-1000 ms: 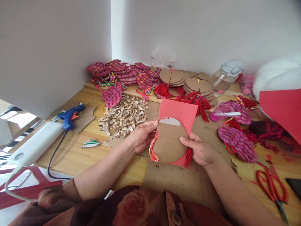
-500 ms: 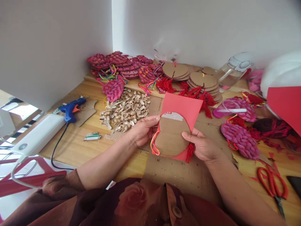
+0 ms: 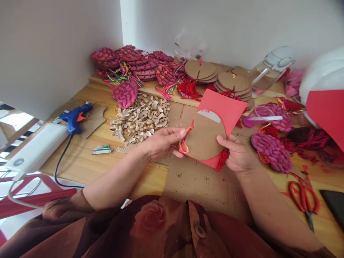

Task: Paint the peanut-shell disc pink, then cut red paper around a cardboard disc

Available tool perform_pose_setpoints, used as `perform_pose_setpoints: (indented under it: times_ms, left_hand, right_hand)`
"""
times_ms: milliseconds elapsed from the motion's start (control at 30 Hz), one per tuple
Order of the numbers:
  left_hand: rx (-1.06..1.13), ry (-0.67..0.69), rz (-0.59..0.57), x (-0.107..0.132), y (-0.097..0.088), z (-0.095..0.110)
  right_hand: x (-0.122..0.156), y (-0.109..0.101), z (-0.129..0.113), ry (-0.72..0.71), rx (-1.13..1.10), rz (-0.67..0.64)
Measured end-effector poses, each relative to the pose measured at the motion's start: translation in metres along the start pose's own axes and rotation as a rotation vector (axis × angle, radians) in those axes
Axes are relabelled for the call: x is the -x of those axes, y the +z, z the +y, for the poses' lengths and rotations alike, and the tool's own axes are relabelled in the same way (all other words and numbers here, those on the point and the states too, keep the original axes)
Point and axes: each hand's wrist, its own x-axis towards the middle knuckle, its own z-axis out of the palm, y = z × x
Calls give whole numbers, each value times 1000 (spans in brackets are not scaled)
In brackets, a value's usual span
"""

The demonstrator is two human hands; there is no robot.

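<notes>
Between my hands is a round cardboard disc (image 3: 205, 138) laid against a sheet of red paper (image 3: 225, 109), which sticks out beyond it at the top and bottom. My left hand (image 3: 168, 141) pinches the left edge, beside an orange-yellow cord loop (image 3: 184, 145). On the right edge, my right hand (image 3: 238, 150) grips both layers, its thumb on the cardboard face. A red tassel (image 3: 221, 161) hangs from the lower right of the disc. Both are held above a worn cardboard sheet (image 3: 199, 186) on the table.
Peanut shells (image 3: 143, 118) lie left of centre, near a blue glue gun (image 3: 73, 118) and a white power strip (image 3: 37, 147). Pink braided pieces (image 3: 134, 64), stacked cardboard discs (image 3: 201, 70) and a bottle (image 3: 268, 71) line the back. Red-handled scissors (image 3: 303, 200) lie at right.
The disc and red paper have shifted up and to the right in view and tilted clockwise, both hands still holding them. The whole view has also shifted slightly.
</notes>
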Motion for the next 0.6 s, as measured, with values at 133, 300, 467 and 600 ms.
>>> perform_pose_setpoints:
  times_ms: [133, 300, 467, 600]
  left_hand:
    - [-263, 43, -125, 5, 3, 6]
    - [-279, 37, -16, 5, 1, 10]
    - [-121, 99, 120, 3, -4, 12]
    - [-3, 88, 210, 1, -5, 15]
  right_hand:
    - [0, 1, 0, -6, -39, 33]
    - [0, 3, -2, -36, -38, 55]
    - [1, 2, -2, -60, -9, 47]
    - [0, -1, 1, -123, 61, 14]
